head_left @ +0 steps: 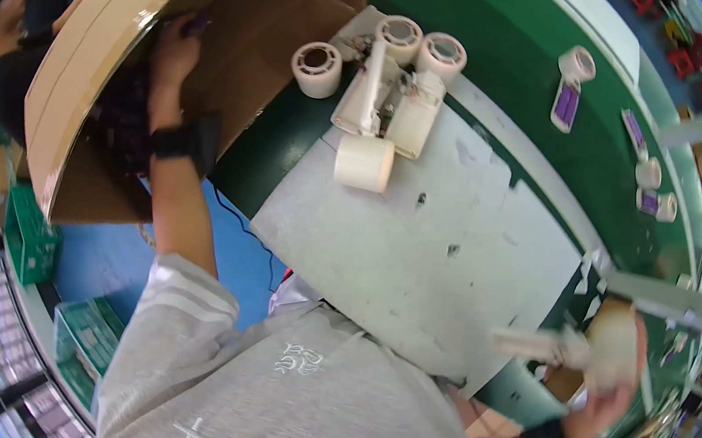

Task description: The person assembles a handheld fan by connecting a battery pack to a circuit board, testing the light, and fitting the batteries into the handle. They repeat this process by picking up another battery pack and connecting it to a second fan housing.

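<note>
My left hand [176,54] reaches into a large open cardboard box [94,52] at the left. Its fingers are closed, with a small dark purple thing showing at the tips, too dim to make out. At the right, my right hand [626,388] grips a white handheld device [614,342] with a round body and a slim handle, blurred by motion. It looks like a small handheld fan. Several similar white devices lie bunched at the back of the grey mat [452,259], with round heads such as this one [316,70] and pale handle shells [414,121].
Beyond the mat runs a green bench surface [500,26], where white units with purple parts [566,104] lie at the right. Grey metal bars [668,301] jut in there. Green crates [88,331] stand on the blue floor at left. Another person's arm [9,23] shows behind the box.
</note>
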`<state>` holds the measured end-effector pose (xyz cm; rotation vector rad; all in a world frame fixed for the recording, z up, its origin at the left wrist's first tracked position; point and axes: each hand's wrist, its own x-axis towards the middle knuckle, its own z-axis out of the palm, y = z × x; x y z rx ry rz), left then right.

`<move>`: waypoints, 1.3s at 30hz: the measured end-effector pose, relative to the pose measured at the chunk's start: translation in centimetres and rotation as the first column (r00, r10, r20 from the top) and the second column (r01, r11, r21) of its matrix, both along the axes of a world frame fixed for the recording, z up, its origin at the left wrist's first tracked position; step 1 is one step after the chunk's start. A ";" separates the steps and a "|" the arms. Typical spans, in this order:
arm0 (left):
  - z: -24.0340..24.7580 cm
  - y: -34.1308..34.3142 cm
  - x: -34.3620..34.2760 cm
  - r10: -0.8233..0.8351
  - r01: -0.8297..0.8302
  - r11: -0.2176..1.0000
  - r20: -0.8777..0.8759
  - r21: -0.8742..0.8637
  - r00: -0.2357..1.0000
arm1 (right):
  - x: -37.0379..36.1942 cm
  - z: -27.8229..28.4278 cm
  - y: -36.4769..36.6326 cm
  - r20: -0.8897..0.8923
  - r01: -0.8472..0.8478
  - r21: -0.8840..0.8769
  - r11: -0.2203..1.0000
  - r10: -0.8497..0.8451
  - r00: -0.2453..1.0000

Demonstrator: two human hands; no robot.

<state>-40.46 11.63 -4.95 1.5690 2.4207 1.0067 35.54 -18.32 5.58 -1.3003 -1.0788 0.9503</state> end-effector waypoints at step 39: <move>3.1 -12.7 42.7 -0.899 0.968 0.168 0.432 0.188 0.072 | -11.4 -8.3 9.4 -0.433 0.131 0.158 0.979 -0.050 0.900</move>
